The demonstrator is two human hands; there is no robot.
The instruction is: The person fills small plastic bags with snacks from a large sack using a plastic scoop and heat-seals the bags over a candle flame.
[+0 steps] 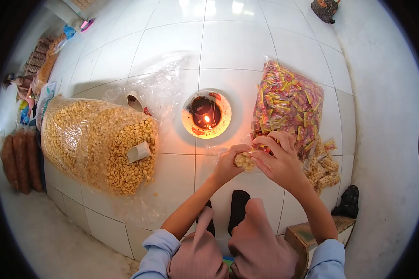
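A small clear bag of popcorn-like snack is between my two hands, low in front of me. My left hand wraps round its left side. My right hand has its fingers bent at the bag's top right, with the thumb and a finger against the plastic. Just behind my right hand lies a big clear sack of red and yellow packets. Several filled small bags lie to the right of that hand. A small flame burns in a round white bowl beyond my hands.
At left lies a large open sack of snack pieces, with a white scoop at its mouth. Loose plastic spreads behind it. A wooden box and a black bag are at lower right. Long brown packs stand far left.
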